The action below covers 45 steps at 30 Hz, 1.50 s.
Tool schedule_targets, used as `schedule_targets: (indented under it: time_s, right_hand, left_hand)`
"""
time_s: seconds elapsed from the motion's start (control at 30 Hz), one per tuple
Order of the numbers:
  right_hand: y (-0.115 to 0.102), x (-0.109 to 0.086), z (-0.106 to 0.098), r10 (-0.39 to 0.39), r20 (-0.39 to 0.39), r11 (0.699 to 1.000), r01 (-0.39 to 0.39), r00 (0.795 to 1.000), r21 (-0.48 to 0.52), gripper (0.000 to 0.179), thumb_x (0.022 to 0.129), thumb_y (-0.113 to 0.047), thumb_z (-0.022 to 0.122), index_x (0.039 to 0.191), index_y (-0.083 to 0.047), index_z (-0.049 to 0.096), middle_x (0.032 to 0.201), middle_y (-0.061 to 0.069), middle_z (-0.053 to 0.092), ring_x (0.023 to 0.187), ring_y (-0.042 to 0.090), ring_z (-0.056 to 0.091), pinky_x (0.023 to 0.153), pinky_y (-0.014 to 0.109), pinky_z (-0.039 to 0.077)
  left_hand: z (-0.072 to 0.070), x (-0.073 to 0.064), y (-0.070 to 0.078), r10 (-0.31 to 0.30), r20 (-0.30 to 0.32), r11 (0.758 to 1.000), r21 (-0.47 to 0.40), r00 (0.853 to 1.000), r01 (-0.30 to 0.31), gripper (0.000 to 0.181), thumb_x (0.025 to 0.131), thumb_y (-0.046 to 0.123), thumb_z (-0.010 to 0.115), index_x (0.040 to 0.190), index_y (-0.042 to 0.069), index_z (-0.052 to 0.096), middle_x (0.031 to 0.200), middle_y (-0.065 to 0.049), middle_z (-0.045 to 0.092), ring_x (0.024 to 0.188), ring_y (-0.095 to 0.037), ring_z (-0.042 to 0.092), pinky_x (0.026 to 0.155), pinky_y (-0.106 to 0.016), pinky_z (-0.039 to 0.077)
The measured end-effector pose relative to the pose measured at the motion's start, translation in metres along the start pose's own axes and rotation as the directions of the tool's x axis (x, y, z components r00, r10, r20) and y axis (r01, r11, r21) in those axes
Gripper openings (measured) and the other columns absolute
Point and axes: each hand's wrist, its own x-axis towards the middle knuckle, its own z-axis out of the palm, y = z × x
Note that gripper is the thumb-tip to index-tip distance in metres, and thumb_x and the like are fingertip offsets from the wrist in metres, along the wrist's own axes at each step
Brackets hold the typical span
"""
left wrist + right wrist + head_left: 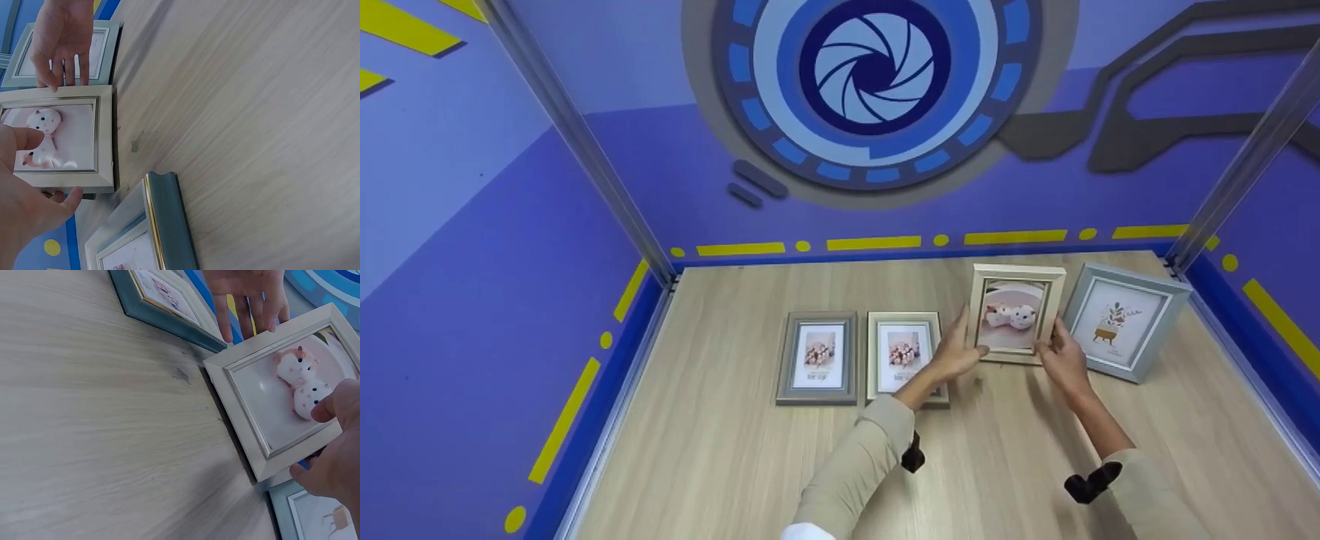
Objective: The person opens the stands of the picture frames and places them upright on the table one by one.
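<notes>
At the right-hand part of the wooden tabletop [697, 450], near the back wall [645, 165], a cream picture frame [1014, 313] stands roughly upright, its picture facing the person. The picture shows two small white animal figures. Its lower edge is at the tabletop; whether its full weight rests there cannot be told.

The left hand [960, 352] grips the frame's left side, thumb over the front, fingers about the edge. The right hand [1065, 360] grips the right side likewise, thumb near the lower corner.

Just right of the cream frame stands a blue-grey frame [1121, 319], tilted, showing a plant in a brown pot on legs. To the left, partly covered by the left forearm, is a pale gold frame [901, 337] with a pink flower picture. Beside it, separated by a narrow gap, is a grey frame [817, 358] with a similar picture.

Both sleeves are beige; a black device [1093, 482] sits at the right wrist, another at the left. The wall behind carries yellow bars [874, 244] and a large circular motif [874, 75].
</notes>
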Motion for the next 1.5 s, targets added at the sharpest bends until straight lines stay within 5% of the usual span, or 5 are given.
schedule_targets:
  time_s: [0.4,0.7,1.0,1.17,1.5]
  right_hand:
    - [-0.001,-0.015,-0.007,0.092,0.119,0.993,-0.082,0.989,-0.086,0.063,0.108,-0.019,0.04,0.156,0.015,0.016,0.156,0.039,0.032,0.139,0.048,0.046,0.106,0.045,0.052]
    - [-0.005,-0.022,0.004,0.086,0.281,0.994,-0.064,0.956,-0.088,0.048,0.108,-0.016,0.046,0.135,0.022,0.046,0.115,0.026,0.071,0.09,0.012,0.071,0.074,0.03,0.061]
    - [-0.015,-0.021,0.041,0.027,0.362,0.998,-0.008,0.932,-0.055,0.041,0.106,-0.013,0.048,0.125,0.023,0.054,0.099,0.016,0.074,0.081,0.01,0.068,0.073,0.029,0.061]
    - [-0.017,-0.019,0.063,-0.003,0.375,1.0,0.008,0.927,-0.01,0.039,0.104,-0.006,0.046,0.128,0.025,0.049,0.091,0.004,0.063,0.078,0.009,0.059,0.072,0.027,0.058]
    - [-0.023,-0.022,0.093,-0.033,0.385,0.993,0.075,0.923,-0.094,0.051,0.105,-0.01,0.046,0.138,0.028,0.038,0.114,0.031,0.064,0.087,0.011,0.064,0.075,0.022,0.057]
  left_hand:
    - [-0.028,-0.014,-0.014,-0.062,-0.037,0.997,0.041,0.997,0.063,0.072,0.095,0.008,0.059,0.16,0.004,0.027,0.165,-0.017,0.033,0.154,-0.032,0.031,0.127,-0.042,0.025]
    - [-0.053,-0.019,-0.03,-0.077,-0.216,0.987,0.118,0.973,0.104,0.061,0.088,0.007,0.06,0.148,0.0,0.048,0.147,-0.021,0.055,0.139,-0.039,0.05,0.116,-0.046,0.041]
    - [-0.067,-0.035,-0.039,-0.105,-0.365,0.967,0.182,0.925,0.181,0.05,0.087,0.007,0.064,0.137,0.001,0.058,0.135,-0.02,0.063,0.131,-0.038,0.054,0.108,-0.045,0.047]
    - [-0.071,-0.047,-0.049,-0.133,-0.342,0.973,0.132,0.93,0.187,0.053,0.088,0.005,0.062,0.14,-0.002,0.054,0.141,-0.023,0.057,0.137,-0.04,0.049,0.113,-0.047,0.043]
    - [-0.086,-0.069,-0.053,-0.158,-0.334,0.974,0.102,0.929,0.202,0.057,0.089,0.008,0.063,0.143,-0.004,0.049,0.146,-0.026,0.053,0.14,-0.043,0.045,0.118,-0.05,0.037]
